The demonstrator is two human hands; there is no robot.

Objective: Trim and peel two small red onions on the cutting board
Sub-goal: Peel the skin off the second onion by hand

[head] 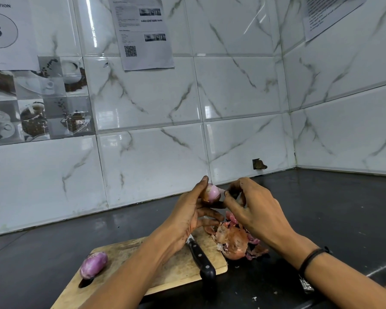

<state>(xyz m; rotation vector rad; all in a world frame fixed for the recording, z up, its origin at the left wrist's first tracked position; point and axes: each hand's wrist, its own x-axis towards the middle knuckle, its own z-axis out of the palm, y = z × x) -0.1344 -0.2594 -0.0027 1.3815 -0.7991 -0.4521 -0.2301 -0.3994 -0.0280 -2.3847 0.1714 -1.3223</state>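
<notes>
Above the far edge of the board, a small round red onion (213, 192), its exposed side pale pink, is held up off the surface between both hands. The left hand (187, 217) grips it from the left, thumb over the top and fingers curled beneath, likely to steady it and turn it. The right hand (254, 210) has its fingers bent in and pinches at the onion's right end, apparently to pull skin away. Just below them a heap of papery pink and tan onion skins (232, 239) lies across the board's right edge, where strippings fall. A black-handled riveted kitchen knife (202, 259) lies on the board under the left wrist, handle toward the near side, set down while the fingers do the peeling. A second red onion (93, 264), purple, oval and smooth, rests at the near left corner of the rectangular wooden cutting board (176, 270), apart from the work. The board sits on a glossy black countertop (332, 208) in a corner of white marble-patterned wall tiles (232, 97), with printed paper sheets (143, 34) stuck to them.
</notes>
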